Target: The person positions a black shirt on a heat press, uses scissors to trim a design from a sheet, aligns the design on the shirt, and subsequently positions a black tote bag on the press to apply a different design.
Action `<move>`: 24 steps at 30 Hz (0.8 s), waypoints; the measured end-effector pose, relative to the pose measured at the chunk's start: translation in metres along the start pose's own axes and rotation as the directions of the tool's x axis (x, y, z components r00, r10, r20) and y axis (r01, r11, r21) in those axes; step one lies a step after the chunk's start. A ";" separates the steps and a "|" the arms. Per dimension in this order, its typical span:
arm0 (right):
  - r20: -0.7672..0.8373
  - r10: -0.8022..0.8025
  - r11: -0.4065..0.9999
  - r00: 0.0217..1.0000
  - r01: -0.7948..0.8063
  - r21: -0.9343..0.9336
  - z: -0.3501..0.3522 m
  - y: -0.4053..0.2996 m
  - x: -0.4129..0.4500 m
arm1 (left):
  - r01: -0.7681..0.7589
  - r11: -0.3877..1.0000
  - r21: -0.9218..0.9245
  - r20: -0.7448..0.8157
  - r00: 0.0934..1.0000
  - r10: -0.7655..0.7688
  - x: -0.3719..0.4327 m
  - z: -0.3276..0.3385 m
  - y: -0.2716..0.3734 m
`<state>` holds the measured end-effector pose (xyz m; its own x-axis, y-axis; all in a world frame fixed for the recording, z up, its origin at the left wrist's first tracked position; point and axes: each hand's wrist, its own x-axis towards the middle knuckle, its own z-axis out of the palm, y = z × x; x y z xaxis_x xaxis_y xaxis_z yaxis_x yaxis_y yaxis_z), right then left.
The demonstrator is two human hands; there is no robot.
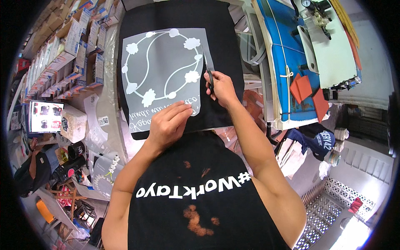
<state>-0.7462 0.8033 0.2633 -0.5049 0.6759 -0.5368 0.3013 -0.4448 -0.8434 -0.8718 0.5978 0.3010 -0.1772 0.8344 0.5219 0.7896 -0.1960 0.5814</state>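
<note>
A translucent transfer film sheet (168, 65) with a white floral wreath outline and white script lies on black fabric (175, 15). My right hand (222, 87) grips black-handled scissors (208, 75), their blades pointing away from me along the sheet's right side. A strip of film stands to the right of the blades. The near right corner of the sheet is rounded. My left hand (171, 122) rests flat on the sheet's near edge, fingers together, covering part of the script.
On the left, cardboard boxes (72, 47) fill a rack beside a lit screen (46, 116) and a wrapped block (73, 125). A blue-topped machine (281, 62) with a pressure gauge (306, 3) stands to the right. Another person (34, 165) is at the far left.
</note>
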 end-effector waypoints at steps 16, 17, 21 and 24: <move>-0.037 -0.007 0.984 0.999 0.000 -0.179 -0.011 -0.023 0.052 | 0.062 0.990 -0.130 0.300 0.954 -0.021 -0.004 -0.086 0.013; -0.034 -0.019 0.977 0.999 0.011 -0.214 -0.017 -0.022 0.049 | 0.067 0.991 -0.119 0.276 0.961 -0.032 0.004 -0.105 0.009; -0.405 -0.337 0.706 0.850 -0.056 -0.706 -0.074 -0.012 -0.009 | -0.131 0.961 0.243 0.045 0.991 0.124 0.054 -0.172 -0.019; -0.428 -0.471 0.657 0.771 -0.016 -0.753 -0.094 -0.004 -0.055 | -0.259 0.888 0.381 0.059 0.965 0.257 0.122 -0.161 -0.082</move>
<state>-0.6434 0.8232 0.2947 -0.1856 0.9823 -0.0256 0.8156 0.1395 -0.5616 -1.0525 0.6328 0.4171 0.0662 0.7848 0.6162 0.9704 -0.1943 0.1431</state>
